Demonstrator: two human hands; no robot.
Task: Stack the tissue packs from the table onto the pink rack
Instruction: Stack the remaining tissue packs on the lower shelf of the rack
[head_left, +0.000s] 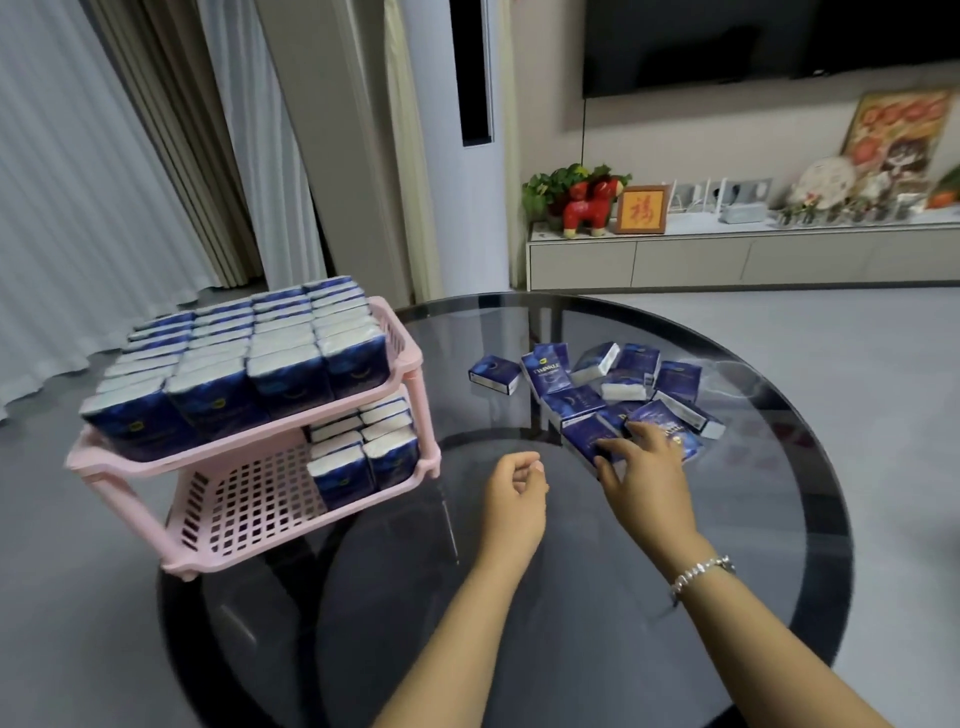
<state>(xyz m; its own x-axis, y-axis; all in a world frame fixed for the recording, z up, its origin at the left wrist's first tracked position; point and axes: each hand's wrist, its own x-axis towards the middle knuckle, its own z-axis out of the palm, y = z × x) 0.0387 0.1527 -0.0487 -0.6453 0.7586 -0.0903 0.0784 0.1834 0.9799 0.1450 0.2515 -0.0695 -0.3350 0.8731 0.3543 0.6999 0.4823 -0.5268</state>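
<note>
A round dark glass table (519, 597) fills the lower frame. At left centre a pink two-tier rack (249, 499) is placed on it; the upper tier is packed with blue tissue packs (244, 358), the lower tier is filled only at its right end. Loose tissue packs (613, 384) are heaped at centre right. The right hand (641, 467) is spread, fingertips laid on the nearest pack (587, 436). The left hand (514, 493) is loosely curled and nothing is held.

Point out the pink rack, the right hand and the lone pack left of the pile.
pink rack (249, 512): head view, bare lower-shelf grid.
right hand (641, 467): head view, back of hand.
lone pack (493, 373): head view, top face.
</note>
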